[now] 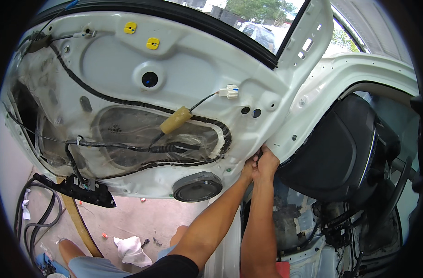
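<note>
Both of my arms reach forward to the hinge side of a white car door (pixel 114 60) stripped of its inner panel. My left hand (pixel 249 169) and my right hand (pixel 268 161) are close together at the narrow gap between the door and the white body pillar (pixel 290 125). The fingers of both look closed; whatever is between them is too small and hidden to make out. Nearest to them on the door is a round black speaker (pixel 197 186). Black wiring harness (pixel 114 146) runs across the plastic-covered opening, with a white connector (pixel 229 91) dangling above.
The black dashboard (pixel 327 148) and steering wheel (pixel 397 190) lie to the right, above a bare cabin floor with exposed wiring. At lower left are a black switch panel (pixel 93 191) hanging by wires, a looped rubber strip (pixel 33 227), and a white cloth (pixel 130 250) on the ground.
</note>
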{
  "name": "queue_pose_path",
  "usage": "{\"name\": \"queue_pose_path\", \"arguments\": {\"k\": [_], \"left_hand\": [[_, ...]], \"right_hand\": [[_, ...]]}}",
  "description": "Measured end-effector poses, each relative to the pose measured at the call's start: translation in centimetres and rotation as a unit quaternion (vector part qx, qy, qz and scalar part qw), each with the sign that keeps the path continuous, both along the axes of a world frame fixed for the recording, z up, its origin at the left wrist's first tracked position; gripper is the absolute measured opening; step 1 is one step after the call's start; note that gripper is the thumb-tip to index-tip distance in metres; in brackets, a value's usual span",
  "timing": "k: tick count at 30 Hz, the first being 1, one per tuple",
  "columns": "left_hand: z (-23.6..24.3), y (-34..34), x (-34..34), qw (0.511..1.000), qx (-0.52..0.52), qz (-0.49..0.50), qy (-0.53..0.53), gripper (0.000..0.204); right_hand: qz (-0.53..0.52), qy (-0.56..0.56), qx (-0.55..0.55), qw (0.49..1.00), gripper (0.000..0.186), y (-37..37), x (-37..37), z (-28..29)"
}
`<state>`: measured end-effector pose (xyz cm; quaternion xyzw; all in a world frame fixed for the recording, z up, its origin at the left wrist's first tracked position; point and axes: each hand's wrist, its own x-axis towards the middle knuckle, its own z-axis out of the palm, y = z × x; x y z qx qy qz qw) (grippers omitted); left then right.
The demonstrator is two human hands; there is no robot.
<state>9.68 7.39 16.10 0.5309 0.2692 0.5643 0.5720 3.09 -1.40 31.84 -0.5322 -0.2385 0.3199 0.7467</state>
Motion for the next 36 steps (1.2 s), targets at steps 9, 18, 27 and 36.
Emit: {"name": "queue_pose_path", "arguments": {"k": [9, 18, 27, 36], "left_hand": [[5.2, -3.9, -3.7, 0.931, 0.174, 0.231, 0.221, 0.053], [9.8, -3.6, -4.5, 0.927, 0.231, 0.252, 0.157, 0.078], [9.9, -2.4, -5.4, 0.94, 0.243, 0.202, 0.131, 0.078], [8.6, -0.3, -4.9, 0.945, 0.267, 0.169, 0.089, 0.079]], "right_hand": [[0.006, -0.131, -0.054, 0.99, 0.027, -0.6, 1.4, 0.5], [0.056, -0.173, -0.041, 0.982, 0.021, 0.5, 4.1, -0.7], [-0.01, -0.278, -0.055, 0.959, 0.032, 1.5, 3.9, -2.7], [0.032, -0.322, -0.086, 0.942, 0.032, 0.5, 3.8, 0.0]]}}
